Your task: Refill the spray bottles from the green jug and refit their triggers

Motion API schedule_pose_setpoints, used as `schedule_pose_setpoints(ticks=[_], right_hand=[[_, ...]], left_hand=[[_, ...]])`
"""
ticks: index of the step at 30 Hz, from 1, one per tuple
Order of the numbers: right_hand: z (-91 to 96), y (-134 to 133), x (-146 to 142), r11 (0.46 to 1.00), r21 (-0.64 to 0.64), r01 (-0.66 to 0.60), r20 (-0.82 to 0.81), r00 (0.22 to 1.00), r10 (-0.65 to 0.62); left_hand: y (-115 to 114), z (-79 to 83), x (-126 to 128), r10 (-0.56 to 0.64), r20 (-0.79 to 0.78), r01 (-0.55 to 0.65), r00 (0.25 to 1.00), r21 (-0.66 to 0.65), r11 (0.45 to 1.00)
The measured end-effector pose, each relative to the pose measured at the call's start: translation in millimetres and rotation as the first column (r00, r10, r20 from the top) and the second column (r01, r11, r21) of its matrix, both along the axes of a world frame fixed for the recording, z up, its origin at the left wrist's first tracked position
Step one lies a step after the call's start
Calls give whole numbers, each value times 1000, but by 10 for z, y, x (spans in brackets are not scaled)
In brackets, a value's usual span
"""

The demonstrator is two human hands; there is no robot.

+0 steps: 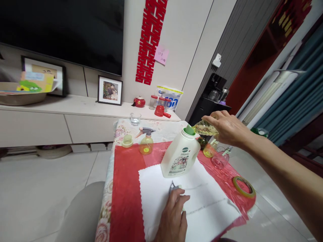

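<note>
My right hand [224, 126] is wrapped around a clear bottle [204, 128] of pale yellow liquid. The bottle is tipped nearly level, with its mouth at the green-rimmed opening of a white laundry detergent jug [180, 154]. The jug stands upright and uncapped on a white sheet [202, 198]. Lower down, my left hand [174, 215] lies loosely over the sheet with its fingers apart. A grey spray nozzle [174, 187] lies at its fingertips, partly covered by them. Whether the fingers touch the nozzle is hard to see.
Left of the jug are a yellow spray bottle [146, 144] and a pale green cap [127, 141]. To the right are a yellow bottle [210, 149], a pink spray bottle [220, 159] and a tape roll [243, 187]. A glass cup [135, 118] sits near the table's far edge.
</note>
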State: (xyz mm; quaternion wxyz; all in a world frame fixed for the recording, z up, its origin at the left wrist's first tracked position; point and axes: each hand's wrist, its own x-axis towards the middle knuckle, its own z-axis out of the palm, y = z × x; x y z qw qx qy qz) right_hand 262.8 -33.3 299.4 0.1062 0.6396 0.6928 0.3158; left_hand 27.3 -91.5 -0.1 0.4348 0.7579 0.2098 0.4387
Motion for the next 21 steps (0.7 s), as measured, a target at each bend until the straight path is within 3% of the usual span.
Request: schedule_pose_setpoints(ticks=[21], right_hand=[[195, 8, -466, 1000, 26, -11, 255, 967, 4]], left_hand=[[5, -14, 20, 12, 14, -13, 1000, 44, 999]])
